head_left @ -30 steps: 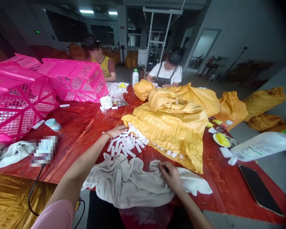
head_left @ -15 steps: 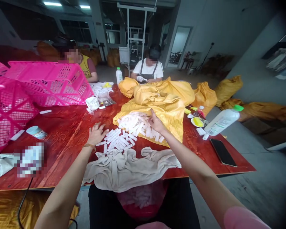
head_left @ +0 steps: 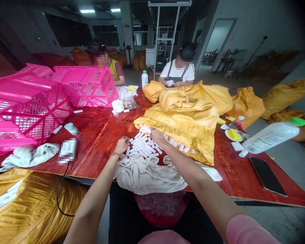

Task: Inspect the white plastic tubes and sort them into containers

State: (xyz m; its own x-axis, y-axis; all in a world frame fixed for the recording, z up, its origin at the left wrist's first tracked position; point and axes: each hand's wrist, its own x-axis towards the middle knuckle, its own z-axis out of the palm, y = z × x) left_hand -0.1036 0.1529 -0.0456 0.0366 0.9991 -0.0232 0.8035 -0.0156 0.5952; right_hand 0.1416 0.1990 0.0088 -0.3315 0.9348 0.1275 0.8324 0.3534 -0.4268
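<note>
Small flat white plastic pieces [head_left: 143,144] lie in a loose pile on the red table, between my hands. My left hand [head_left: 122,145] rests at the pile's left edge, its fingers bent toward the pieces and nothing visibly held. At the mouth of a yellow woven sack [head_left: 183,118], my right hand [head_left: 157,136] reaches down among the pieces; its fingertips are hidden. More white pieces show under the sack's edge, to the right of that hand. A crumpled grey-white cloth [head_left: 147,174] lies in front of the pile, at the table's near edge.
Pink plastic baskets [head_left: 86,84] stand at the left. A large white bottle [head_left: 271,137] with a green cap and a black phone [head_left: 266,176] are at the right. Two co-workers sit across the table [head_left: 96,127]. A pink container [head_left: 161,210] with white pieces is at my lap.
The view has turned left. My right hand has moved from the sack's opening down and left toward the loose pile. My left hand has gone from spread fingers to bent ones.
</note>
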